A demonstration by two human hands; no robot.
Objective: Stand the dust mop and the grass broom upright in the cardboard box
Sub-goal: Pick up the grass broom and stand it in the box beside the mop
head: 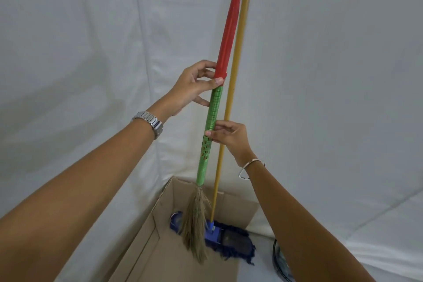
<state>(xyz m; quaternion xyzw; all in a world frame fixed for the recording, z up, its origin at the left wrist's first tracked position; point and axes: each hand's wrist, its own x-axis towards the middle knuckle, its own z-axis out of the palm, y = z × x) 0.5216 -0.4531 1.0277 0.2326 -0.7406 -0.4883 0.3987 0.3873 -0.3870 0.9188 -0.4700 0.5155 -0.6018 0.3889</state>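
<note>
Looking down from the head camera, we see an open cardboard box (146,242) set against white sheeting (68,52) that covers the wall and floor. Inside the box lies the blue head of the dust mop (231,239), its fringe spilling over the box's right side onto the sheeting. The mop's yellow pole (238,52) rises from that head nearly upright and runs out of the top of the picture.

Just left of the pole stands the grass broom (211,119), also nearly upright, with its straw bristles (194,220) hanging down into the box in front of the mop head. We cannot tell whether the bristle tips touch the box bottom. Its handle is wrapped green below and red above.

Our left hand (194,87) grips the broom handle where the red and green wraps meet, thumb across the front and fingers (206,71) curled around the far side. A metal watch (151,122) sits on that wrist. Our right hand (229,137) is lower down, its fingers pinched closed on the green section of the broom handle, with the yellow pole passing just behind them. A thin bangle (251,165) circles that wrist.

At the lower right, a dark round object (280,261) lies on the sheeting beside the box, partly hidden by our right forearm.
</note>
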